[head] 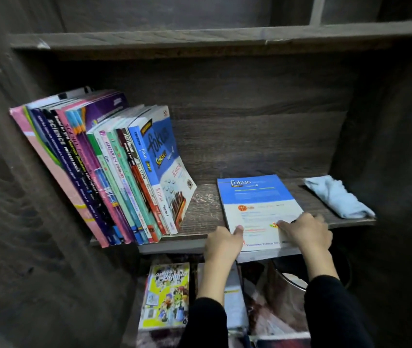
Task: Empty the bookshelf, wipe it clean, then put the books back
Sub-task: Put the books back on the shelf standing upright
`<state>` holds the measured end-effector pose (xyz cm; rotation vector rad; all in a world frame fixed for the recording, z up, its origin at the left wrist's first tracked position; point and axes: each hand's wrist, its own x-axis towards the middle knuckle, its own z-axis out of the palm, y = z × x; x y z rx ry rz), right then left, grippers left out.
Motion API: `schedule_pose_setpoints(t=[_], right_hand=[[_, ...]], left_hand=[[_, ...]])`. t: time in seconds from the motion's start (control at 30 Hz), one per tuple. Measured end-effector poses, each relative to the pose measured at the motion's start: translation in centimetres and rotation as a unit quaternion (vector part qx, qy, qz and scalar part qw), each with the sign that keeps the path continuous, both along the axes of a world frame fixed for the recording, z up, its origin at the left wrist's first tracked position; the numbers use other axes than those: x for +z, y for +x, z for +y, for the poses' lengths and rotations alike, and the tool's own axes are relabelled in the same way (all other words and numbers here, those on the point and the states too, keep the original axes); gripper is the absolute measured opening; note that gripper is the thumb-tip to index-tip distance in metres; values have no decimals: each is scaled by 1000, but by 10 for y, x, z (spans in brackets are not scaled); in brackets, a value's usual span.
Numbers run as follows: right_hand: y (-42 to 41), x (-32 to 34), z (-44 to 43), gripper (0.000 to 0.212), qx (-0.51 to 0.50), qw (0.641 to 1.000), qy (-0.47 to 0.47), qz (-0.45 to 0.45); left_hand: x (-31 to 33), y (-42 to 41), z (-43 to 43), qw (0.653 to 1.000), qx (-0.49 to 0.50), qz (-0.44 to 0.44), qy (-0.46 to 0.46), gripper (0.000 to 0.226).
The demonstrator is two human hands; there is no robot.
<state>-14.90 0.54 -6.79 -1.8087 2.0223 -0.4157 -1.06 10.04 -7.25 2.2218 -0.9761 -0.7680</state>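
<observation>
A blue and white "fokus" book (257,204) lies flat on the dark wooden shelf (204,204), its near end jutting over the front edge. My left hand (222,243) grips its near left corner, thumb on the cover. My right hand (305,233) grips the near right part, fingers curled over the cover. A row of several books (104,172) leans to the left on the left half of the shelf. A light blue cloth (338,197) lies folded at the shelf's right end.
The shelf bay has dark side walls and another board (199,38) above. Below the shelf lie a yellow comic-style book (166,295), more books and a round metal object (292,282).
</observation>
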Motion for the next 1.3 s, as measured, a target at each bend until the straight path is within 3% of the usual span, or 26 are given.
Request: schedule_pose_setpoints(t=[0.23, 0.37, 0.5, 0.67, 0.8, 0.9, 0.97, 1.03, 1.1, 1.17, 1.3], right_hand=[[0, 10, -4, 62, -10, 993, 19, -115], [-6, 1, -8, 61, -23, 977, 61, -204], [-4, -4, -2, 19, 4, 872, 172, -458], [6, 5, 7, 35, 91, 808, 211, -543], [18, 24, 17, 45, 113, 800, 131, -574], [23, 43, 25, 53, 151, 755, 49, -637], [31, 56, 36, 62, 193, 736, -3, -649], [41, 69, 45, 66, 226, 736, -70, -634], [56, 79, 56, 67, 245, 748, -146, -599], [75, 83, 69, 69, 261, 776, -226, -528], [121, 64, 95, 76, 283, 797, -376, -379]], left_hand=[[-4, 12, -5, 1000, 6, -4, 6, 54], [-5, 22, -4, 984, 52, 165, -41, 53], [-3, 33, 4, 961, 66, 254, -83, 38], [12, 43, 14, 930, 88, 305, -184, 11], [14, 53, 21, 923, 90, 313, -203, 16], [14, 61, 24, 929, 73, 286, -224, 22], [22, 68, 25, 955, 70, 165, -238, 26], [36, 73, 28, 971, 81, -24, -225, 37], [59, 71, 37, 942, 118, -125, -290, 41], [86, 70, 48, 890, 143, -136, -412, 43], [131, 76, 64, 803, 122, 0, -584, 56]])
